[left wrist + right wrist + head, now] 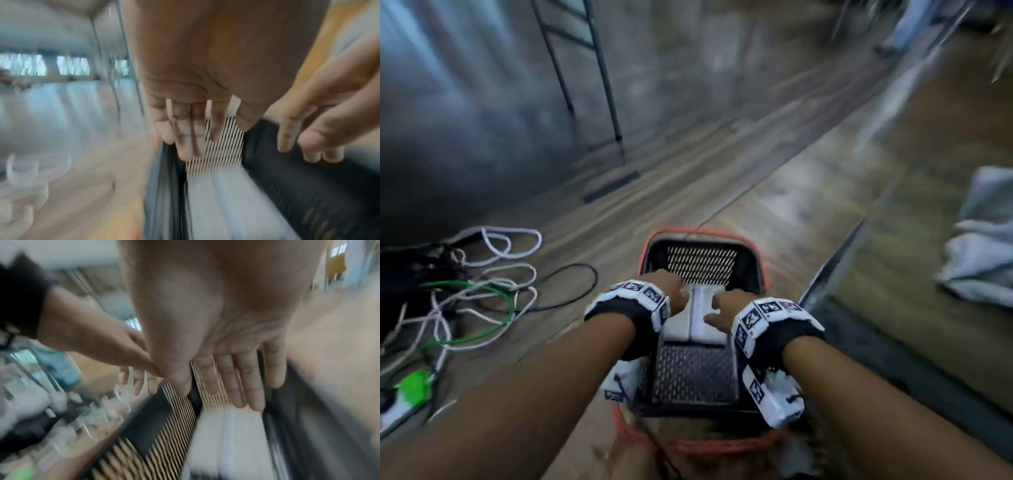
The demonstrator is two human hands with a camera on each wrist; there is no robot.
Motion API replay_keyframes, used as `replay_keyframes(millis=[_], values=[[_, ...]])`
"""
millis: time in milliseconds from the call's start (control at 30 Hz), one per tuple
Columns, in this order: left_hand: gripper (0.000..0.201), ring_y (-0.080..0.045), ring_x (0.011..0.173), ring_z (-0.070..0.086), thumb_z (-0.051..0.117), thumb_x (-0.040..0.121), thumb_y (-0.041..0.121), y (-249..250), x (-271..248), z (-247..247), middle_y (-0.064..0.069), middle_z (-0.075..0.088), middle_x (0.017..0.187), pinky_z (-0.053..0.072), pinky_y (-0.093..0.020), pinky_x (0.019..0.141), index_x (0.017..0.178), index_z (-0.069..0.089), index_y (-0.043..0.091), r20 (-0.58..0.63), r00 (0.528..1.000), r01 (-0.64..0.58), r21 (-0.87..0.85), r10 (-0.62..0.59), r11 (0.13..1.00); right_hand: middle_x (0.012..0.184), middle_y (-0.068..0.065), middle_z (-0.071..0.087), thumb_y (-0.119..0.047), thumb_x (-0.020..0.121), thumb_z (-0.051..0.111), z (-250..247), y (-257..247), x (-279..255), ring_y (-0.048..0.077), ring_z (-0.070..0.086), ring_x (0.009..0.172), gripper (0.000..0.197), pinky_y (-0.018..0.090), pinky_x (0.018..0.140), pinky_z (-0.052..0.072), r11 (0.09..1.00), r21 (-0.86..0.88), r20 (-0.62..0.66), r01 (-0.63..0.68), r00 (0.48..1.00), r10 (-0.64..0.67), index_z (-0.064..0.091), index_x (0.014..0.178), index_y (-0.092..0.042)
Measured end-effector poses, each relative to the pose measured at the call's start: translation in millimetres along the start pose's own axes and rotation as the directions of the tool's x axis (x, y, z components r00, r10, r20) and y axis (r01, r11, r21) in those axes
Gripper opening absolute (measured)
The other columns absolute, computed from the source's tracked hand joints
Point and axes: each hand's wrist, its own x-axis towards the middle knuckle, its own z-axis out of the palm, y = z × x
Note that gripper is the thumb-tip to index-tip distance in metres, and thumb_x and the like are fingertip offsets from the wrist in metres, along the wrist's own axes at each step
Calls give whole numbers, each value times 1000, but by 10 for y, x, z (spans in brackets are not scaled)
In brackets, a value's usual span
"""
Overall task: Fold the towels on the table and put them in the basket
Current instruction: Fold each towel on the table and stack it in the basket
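Note:
A folded white towel (697,318) lies inside the black mesh basket with an orange rim (700,236), which stands on the floor. My left hand (674,291) is over the towel's left side and my right hand (722,308) over its right side. In the left wrist view my left hand (185,138) has straight fingers above the towel (216,203). In the right wrist view my right hand (236,386) also has straight fingers above the towel (230,443). Neither hand grips anything. Blur hides whether the fingertips touch the cloth. A crumpled heap of pale towels (983,246) lies on the table at the right.
A tangle of white, green and black cables (482,291) covers the floor left of the basket. The wooden table's edge (835,263) runs close along the basket's right side. Dark metal poles (606,85) stand farther back.

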Motion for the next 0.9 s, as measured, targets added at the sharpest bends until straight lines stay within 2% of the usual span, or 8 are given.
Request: replay_keyframes(millis=[133, 233, 333, 467, 567, 700, 800, 900], values=[[35, -33, 105, 59, 46, 92, 30, 364, -889, -1042, -21, 63, 115, 43, -32, 80, 109, 61, 2, -252, 957, -149, -16, 140, 989, 104, 21, 60, -31, 95, 46, -776, -92, -1095, 31, 58, 96, 34, 31, 73, 39, 998, -48, -146, 41, 988, -48, 57, 98, 1], [34, -30, 107, 58, 46, 92, 36, 670, -1433, -1586, -14, 65, 115, 39, -29, 75, 108, 63, 11, -407, 896, -195, -5, 176, 981, 116, 18, 63, -37, 94, 48, -1198, 9, -1793, 32, 58, 106, 45, 28, 75, 40, 998, -67, -286, -6, 958, -13, 57, 116, 1], [32, -27, 104, 58, 46, 92, 40, 1037, -1757, -1842, -8, 65, 112, 34, -26, 71, 108, 60, 16, -465, 844, -288, 28, 267, 957, 122, 15, 62, -42, 93, 48, -1363, 276, -2350, 31, 56, 112, 49, 32, 87, 43, 990, -59, -325, -124, 941, 99, 54, 123, -4], [33, -25, 99, 59, 44, 91, 45, 1585, -1897, -1877, -3, 66, 109, 37, -27, 70, 108, 58, 21, -432, 799, -389, 161, 419, 907, 125, 13, 60, -41, 93, 46, -1313, 810, -2901, 28, 53, 117, 46, 30, 98, 40, 958, -18, -286, -285, 920, 268, 57, 120, -6], [36, -24, 104, 58, 43, 92, 45, 2038, -1773, -1763, -2, 64, 114, 36, -26, 73, 116, 58, 22, -354, 752, -476, 291, 556, 830, 122, 14, 62, -31, 96, 46, -1155, 1281, -3152, 28, 55, 112, 40, 10, 96, 35, 933, 113, -257, -341, 897, 359, 61, 116, 0], [37, -22, 113, 54, 44, 92, 44, 2602, -1423, -1428, 0, 57, 126, 39, -29, 85, 120, 58, 23, -179, 741, -597, 264, 647, 757, 126, 12, 60, -36, 93, 50, -775, 1953, -3248, 26, 54, 115, 39, 27, 91, 41, 877, 217, -230, -428, 851, 472, 61, 118, -8], [37, -24, 125, 45, 47, 92, 40, 2931, -1152, -1165, -3, 50, 133, 37, -40, 102, 120, 57, 19, -156, 707, -645, 259, 690, 719, 143, 5, 44, -39, 91, 52, -411, 2356, -3237, 22, 42, 130, 51, 31, 103, 35, 841, 280, -279, -463, 799, 533, 42, 136, -18], [41, -22, 131, 38, 47, 91, 37, 3167, -904, -1030, -2, 40, 142, 34, -43, 102, 129, 47, 21, -149, 681, -647, 337, 717, 684, 151, 3, 34, -40, 91, 50, -110, 2626, -3216, 22, 33, 137, 61, 36, 108, 32, 837, 245, -273, -490, 793, 544, 27, 144, -21]])
